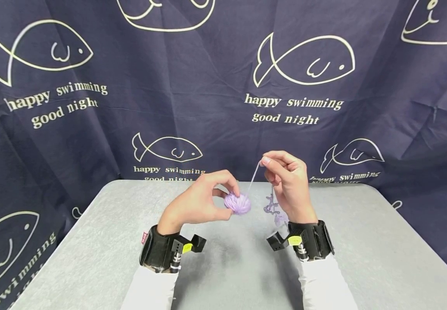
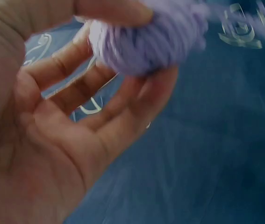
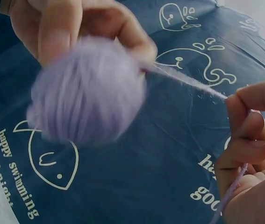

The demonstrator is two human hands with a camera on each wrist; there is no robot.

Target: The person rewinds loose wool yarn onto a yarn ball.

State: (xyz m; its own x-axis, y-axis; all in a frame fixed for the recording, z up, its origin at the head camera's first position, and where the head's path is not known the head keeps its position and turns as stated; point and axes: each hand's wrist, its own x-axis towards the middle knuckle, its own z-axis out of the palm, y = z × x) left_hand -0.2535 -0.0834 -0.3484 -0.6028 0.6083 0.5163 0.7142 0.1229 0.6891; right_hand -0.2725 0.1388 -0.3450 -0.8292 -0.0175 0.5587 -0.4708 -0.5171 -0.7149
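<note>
Between the thumb and fingers of my left hand point(image 1: 200, 200) is a small ball of lilac yarn point(image 1: 237, 203). In the left wrist view the thumb lies over the yarn ball point(image 2: 151, 44) and fingers support it from the other side. A strand of yarn point(image 1: 253, 177) runs taut from the ball up to my right hand point(image 1: 289, 183), which pinches it between thumb and index finger. In the right wrist view the strand point(image 3: 188, 80) passes through the curled fingers and its tail hangs below the hand. The ball looks blurred there.
Loose, kinked lilac yarn point(image 1: 271, 206) hangs below the right hand, partly hidden by it, with a lilac clump point(image 1: 281, 220) near the wrist. A grey table point(image 1: 231, 267) spreads beneath both hands. Behind it hangs a dark blue curtain point(image 1: 223, 94) with fish drawings.
</note>
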